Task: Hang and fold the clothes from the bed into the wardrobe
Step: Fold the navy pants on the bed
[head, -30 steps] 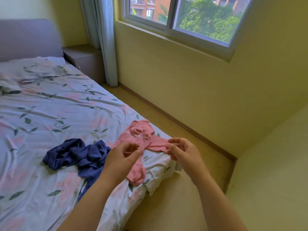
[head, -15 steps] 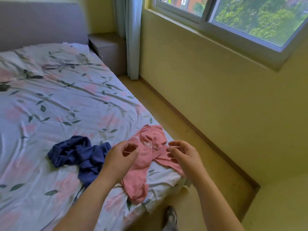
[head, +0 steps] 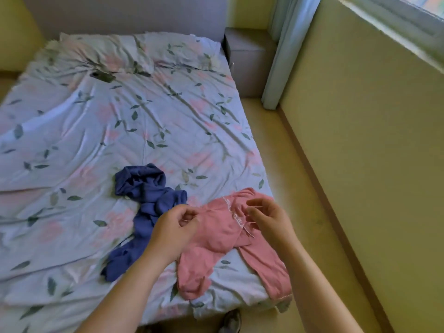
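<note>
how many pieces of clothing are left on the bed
2: a blue garment crumpled near the middle of the bed's near end, and a pink garment at its right corner, under both hands. Nothing seems hidden.

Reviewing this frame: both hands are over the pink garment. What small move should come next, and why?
Probably pinch the waistband and lift: the left hand and right hand hover curled over the pink trousers, which lie crumpled on the bed. Whether either already grips fabric is unclear.
</note>
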The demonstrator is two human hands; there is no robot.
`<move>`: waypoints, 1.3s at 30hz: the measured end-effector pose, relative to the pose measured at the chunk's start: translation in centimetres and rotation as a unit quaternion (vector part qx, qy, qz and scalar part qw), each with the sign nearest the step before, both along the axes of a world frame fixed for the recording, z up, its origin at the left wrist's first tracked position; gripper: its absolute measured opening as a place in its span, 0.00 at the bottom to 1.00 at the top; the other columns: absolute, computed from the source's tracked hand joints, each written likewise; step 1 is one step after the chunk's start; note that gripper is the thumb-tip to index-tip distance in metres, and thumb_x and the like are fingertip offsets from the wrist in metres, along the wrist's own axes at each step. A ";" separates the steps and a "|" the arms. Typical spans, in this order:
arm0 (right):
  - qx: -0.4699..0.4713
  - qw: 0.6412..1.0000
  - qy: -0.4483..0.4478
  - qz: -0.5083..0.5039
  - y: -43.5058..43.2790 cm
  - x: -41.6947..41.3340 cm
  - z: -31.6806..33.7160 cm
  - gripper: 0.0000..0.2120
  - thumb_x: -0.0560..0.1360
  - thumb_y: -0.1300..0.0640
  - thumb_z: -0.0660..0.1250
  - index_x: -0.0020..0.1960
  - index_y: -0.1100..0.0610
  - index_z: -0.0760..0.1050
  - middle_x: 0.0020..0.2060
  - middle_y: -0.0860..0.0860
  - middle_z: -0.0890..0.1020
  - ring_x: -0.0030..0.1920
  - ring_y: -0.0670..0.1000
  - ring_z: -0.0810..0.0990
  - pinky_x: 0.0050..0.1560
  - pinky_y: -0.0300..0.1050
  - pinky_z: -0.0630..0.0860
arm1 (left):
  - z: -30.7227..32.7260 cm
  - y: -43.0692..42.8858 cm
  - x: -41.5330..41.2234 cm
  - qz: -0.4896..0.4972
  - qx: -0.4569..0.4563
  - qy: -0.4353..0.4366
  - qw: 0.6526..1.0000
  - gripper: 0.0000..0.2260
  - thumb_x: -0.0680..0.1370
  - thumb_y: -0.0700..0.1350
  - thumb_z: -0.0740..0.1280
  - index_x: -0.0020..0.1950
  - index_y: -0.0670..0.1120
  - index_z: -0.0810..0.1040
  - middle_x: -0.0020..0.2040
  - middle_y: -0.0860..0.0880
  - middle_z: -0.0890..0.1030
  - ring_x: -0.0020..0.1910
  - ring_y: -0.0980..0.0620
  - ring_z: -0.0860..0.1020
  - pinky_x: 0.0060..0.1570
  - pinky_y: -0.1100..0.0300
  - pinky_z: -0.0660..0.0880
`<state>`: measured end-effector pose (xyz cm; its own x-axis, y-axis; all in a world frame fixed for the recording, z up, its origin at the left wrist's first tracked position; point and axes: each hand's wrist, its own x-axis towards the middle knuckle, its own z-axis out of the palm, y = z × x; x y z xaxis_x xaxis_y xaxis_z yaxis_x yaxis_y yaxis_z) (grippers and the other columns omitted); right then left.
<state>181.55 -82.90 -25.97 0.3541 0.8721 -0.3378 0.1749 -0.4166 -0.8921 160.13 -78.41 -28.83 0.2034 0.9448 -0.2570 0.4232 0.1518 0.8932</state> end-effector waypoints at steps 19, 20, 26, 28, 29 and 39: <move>-0.151 0.961 -0.088 0.214 11.1 -11.6 -20.1 0.07 0.75 0.62 0.64 0.47 0.52 0.77 0.39 0.49 0.81 0.38 0.49 0.79 0.33 0.35 0.71 | -20.2 5.1 -13.3 0.120 -0.125 0.136 0.976 0.05 0.75 0.41 0.69 0.49 0.49 0.78 0.44 0.52 0.81 0.43 0.56 0.80 0.42 0.61 0.75; -0.155 0.958 -0.091 0.222 11.6 -12.1 -21.7 0.07 0.75 0.62 0.64 0.48 0.53 0.77 0.39 0.50 0.81 0.38 0.49 0.78 0.33 0.36 0.69 | -21.8 5.4 -13.6 0.119 -0.132 0.144 0.974 0.05 0.75 0.41 0.69 0.50 0.47 0.79 0.44 0.52 0.81 0.43 0.56 0.79 0.41 0.63 0.74; -0.179 0.943 -0.116 0.255 14.0 -14.5 -30.0 0.10 0.75 0.62 0.63 0.55 0.57 0.78 0.42 0.52 0.81 0.39 0.51 0.78 0.38 0.40 0.72 | -30.1 6.8 -15.2 0.095 -0.172 0.193 0.961 0.12 0.75 0.44 0.71 0.57 0.44 0.78 0.51 0.49 0.79 0.49 0.49 0.79 0.51 0.55 0.76; -0.174 0.940 -0.129 0.264 14.6 -15.1 -32.4 0.13 0.75 0.62 0.63 0.58 0.56 0.78 0.46 0.52 0.82 0.46 0.54 0.80 0.44 0.44 0.73 | -32.4 7.0 -15.6 0.081 -0.173 0.194 0.962 0.15 0.73 0.45 0.72 0.59 0.45 0.78 0.54 0.49 0.79 0.52 0.49 0.78 0.52 0.56 0.75; -0.169 0.935 -0.143 0.275 14.8 -15.3 -33.5 0.16 0.74 0.62 0.64 0.61 0.55 0.77 0.49 0.52 0.82 0.48 0.54 0.80 0.43 0.43 0.71 | -33.5 7.1 -15.7 0.065 -0.174 0.197 0.963 0.16 0.73 0.45 0.72 0.60 0.45 0.78 0.55 0.49 0.78 0.54 0.50 0.78 0.53 0.57 0.73; -0.138 0.929 -0.181 0.291 18.0 -18.1 -41.4 0.31 0.74 0.62 0.63 0.76 0.51 0.61 0.54 0.56 0.80 0.52 0.60 0.79 0.46 0.47 0.74 | -39.2 8.6 -14.8 0.106 -0.127 0.231 0.959 0.15 0.73 0.44 0.72 0.60 0.47 0.80 0.71 0.41 0.64 0.68 0.43 0.67 0.63 0.59 0.66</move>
<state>163.46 -64.93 -67.39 -0.0169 0.8491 -0.5280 0.7103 -0.3615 -0.6040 145.35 -69.77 -68.00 -0.1760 0.8476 -0.5006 0.7004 0.4651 0.5414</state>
